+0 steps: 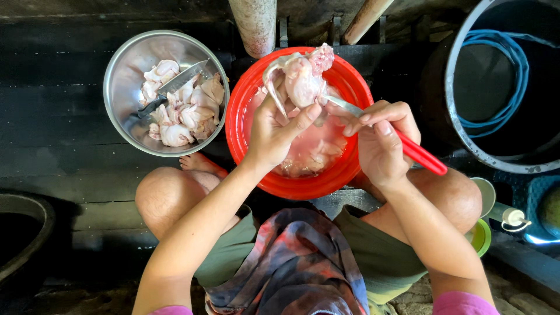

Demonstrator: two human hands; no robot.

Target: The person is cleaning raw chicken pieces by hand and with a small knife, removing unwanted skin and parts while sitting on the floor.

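Above the red basin's rim (245, 93), left hand (274, 131) gripping raw meat (300, 79), right hand (382, 143) clasping red-handled knife (417, 153).

We see no labels, signs or screens here. The one thing we can count as a package is a small pale plastic bottle with a cream-coloured cap (510, 217), lying on its side at the right edge, just beside a lime-green round plastic lid (482, 236) and below a large dark barrel with a pale rim (461, 131). Whether the bottle bears any printing we cannot tell.
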